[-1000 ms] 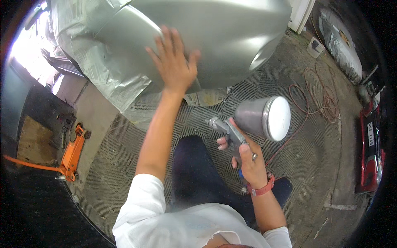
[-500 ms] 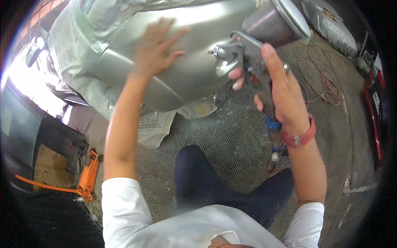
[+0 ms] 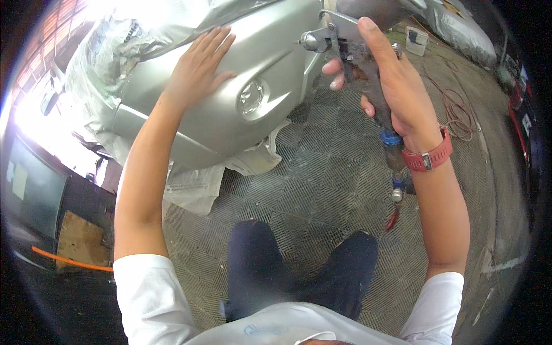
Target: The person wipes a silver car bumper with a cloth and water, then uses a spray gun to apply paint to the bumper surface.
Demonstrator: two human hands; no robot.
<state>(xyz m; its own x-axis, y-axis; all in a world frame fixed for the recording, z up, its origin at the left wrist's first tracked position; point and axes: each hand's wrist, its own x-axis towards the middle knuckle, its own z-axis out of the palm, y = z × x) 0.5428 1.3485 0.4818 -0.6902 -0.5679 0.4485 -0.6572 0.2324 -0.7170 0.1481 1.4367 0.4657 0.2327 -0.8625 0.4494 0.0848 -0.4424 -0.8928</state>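
A silver car bumper [image 3: 201,129] curves across the upper left, with a round fog light [image 3: 252,96] set in it. My left hand [image 3: 198,69], fingers outstretched, is over the bumper's upper face; whether the palm touches it I cannot tell. In my right hand [image 3: 402,92] is a spray gun [image 3: 365,77], its nozzle pointing left toward the bumper's end. Fingers wrap the handle and the thumb lies up along its back. The gun's cup is partly cut off by the top edge. A blue fitting [image 3: 391,138] and an air connector hang below the grip.
Clear plastic sheeting [image 3: 98,86] covers the car beside the bumper. Masking paper [image 3: 195,190] hangs under it onto the patterned floor mat [image 3: 299,172]. A coiled red hose [image 3: 460,115] and a white bucket [image 3: 416,41] lie to the right. An orange bar [image 3: 72,259] is at left.
My view has shifted, and the fog light now shows fully. The left hand has moved left over the bumper. The spray gun sits slightly higher and farther right in view.
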